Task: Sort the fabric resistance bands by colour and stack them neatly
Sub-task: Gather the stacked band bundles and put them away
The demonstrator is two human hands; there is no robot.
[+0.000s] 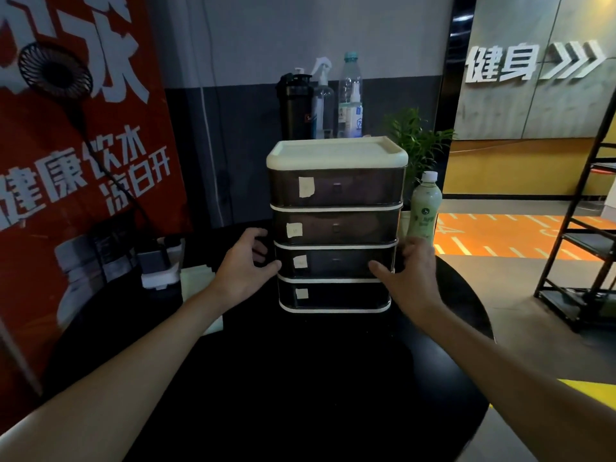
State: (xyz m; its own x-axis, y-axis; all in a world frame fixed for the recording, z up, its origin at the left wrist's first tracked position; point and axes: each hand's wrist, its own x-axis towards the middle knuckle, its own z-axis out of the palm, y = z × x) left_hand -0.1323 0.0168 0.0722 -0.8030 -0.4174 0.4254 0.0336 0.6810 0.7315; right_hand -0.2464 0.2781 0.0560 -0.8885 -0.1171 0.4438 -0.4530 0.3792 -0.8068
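Drawer unit (336,225): four dark drawers under a cream lid, upright at the far middle of the black round table (300,378). Each drawer front carries a pale label.
Left hand (245,261): I read it clasping the unit's left side at the third drawer down, thumb on the front, fingers curled round the corner.
Right hand (411,275): clasping the right side at the same level, thumb on the front, fingers wrapped round the side.
Fabric resistance bands: I cannot tell where they lie; the drawer fronts are too dark to show contents.
Far side: black shaker (295,108), spray bottle (321,101) and clear water bottle (350,85) stand behind the lid.
Right side: pale green drink bottle (424,208) just beside the unit, potted plant (416,141) behind it.
Left side: red banner (83,161).
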